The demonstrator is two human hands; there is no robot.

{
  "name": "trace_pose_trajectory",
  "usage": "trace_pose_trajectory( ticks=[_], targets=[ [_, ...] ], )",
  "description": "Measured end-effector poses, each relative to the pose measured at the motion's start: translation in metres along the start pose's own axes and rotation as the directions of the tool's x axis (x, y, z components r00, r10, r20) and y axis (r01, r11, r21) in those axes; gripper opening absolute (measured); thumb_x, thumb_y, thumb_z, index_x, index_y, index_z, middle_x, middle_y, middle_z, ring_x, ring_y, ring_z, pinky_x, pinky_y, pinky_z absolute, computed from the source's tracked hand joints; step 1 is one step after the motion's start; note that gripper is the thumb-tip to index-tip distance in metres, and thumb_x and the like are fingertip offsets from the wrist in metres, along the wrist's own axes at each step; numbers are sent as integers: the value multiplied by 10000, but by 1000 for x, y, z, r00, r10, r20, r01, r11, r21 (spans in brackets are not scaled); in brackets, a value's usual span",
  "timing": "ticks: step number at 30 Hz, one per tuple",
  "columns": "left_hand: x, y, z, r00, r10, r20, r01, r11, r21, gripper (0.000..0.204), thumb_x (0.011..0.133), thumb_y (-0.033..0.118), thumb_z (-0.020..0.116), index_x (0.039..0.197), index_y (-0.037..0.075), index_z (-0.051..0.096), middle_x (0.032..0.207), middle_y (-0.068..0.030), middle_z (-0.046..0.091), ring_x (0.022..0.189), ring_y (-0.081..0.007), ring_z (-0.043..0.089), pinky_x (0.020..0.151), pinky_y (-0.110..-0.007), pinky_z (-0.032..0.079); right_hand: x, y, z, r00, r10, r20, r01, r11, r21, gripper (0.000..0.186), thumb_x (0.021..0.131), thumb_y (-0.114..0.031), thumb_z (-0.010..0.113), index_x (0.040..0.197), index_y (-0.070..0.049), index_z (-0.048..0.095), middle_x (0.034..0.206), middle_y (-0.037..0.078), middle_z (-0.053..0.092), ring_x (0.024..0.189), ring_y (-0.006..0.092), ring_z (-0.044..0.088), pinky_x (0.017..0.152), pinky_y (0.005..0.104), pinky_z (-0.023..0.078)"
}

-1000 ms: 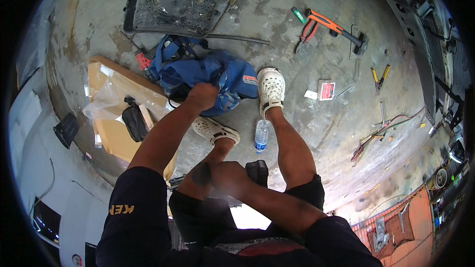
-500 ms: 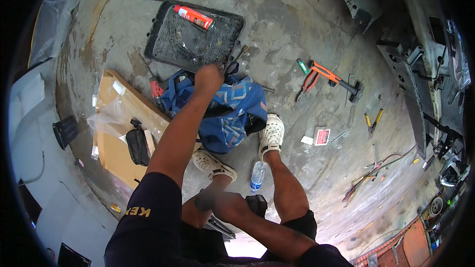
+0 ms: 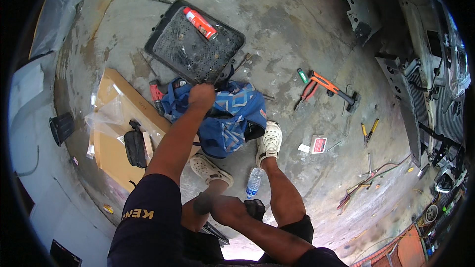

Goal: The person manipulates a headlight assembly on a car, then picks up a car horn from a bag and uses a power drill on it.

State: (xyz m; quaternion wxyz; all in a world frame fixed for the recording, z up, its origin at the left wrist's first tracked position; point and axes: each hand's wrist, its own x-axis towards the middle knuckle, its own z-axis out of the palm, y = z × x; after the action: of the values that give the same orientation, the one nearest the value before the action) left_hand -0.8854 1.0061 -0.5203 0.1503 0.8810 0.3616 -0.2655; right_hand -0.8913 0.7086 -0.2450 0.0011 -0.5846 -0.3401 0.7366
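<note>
My left hand (image 3: 202, 96) is closed at the near corner of a black plastic tray (image 3: 156, 44), over the blue patterned bag (image 3: 222, 141); its fingertips are mostly hidden. In the tray lies a red and white spray can (image 3: 200, 23), with small dark bits around it. Close to my lap, my right hand (image 3: 228, 210) is wrapped round a dark tool that looks like a cordless drill (image 3: 255, 209), its body partly covered by the hand. The bag lies partly open between the tray and my feet. Left of it is a red and black power tool (image 3: 157, 94).
A clear water bottle (image 3: 254, 183) stands between my white clogs (image 3: 269, 143). Flattened cardboard (image 3: 111, 148) and a black pouch (image 3: 134, 146) lie at left. On the right are an orange-handled hammer (image 3: 331, 85), red-handled pliers (image 3: 308, 94), yellow-handled pliers (image 3: 368, 131) and car parts (image 3: 401, 94).
My left hand has come a little nearer. The tray has turned slightly clockwise, its near corner drawn over the bag, and the can has turned with it. My right hand keeps its hold.
</note>
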Motion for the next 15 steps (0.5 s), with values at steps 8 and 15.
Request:
trace_pose_trajectory(
  ticks=[8, 15],
  targets=[
    [-14, -55, -10, 995, -93, 25, 92, 994, 52, 251, 925, 135, 566, 941, 41, 798, 1008, -205, 781, 937, -376, 773, 831, -486, 624, -4, -2, -5, 998, -67, 13, 68, 995, -80, 245, 938, -194, 579, 1045, -60, 754, 1062, 200, 767, 975, 393, 749, 808, 505, 606],
    [-21, -40, -18, 992, -111, 58, 114, 992, -59, 245, 903, 137, 591, 944, 28, 806, 1021, -223, 776, 959, -388, 768, 867, -495, 616, 0, -1, -3, 987, -133, 95, 145, 980, -138, 316, 972, -160, 535, 1124, 81, 673, 1013, 279, 755, 942, 436, 760, 782, 540, 613]
  ],
)
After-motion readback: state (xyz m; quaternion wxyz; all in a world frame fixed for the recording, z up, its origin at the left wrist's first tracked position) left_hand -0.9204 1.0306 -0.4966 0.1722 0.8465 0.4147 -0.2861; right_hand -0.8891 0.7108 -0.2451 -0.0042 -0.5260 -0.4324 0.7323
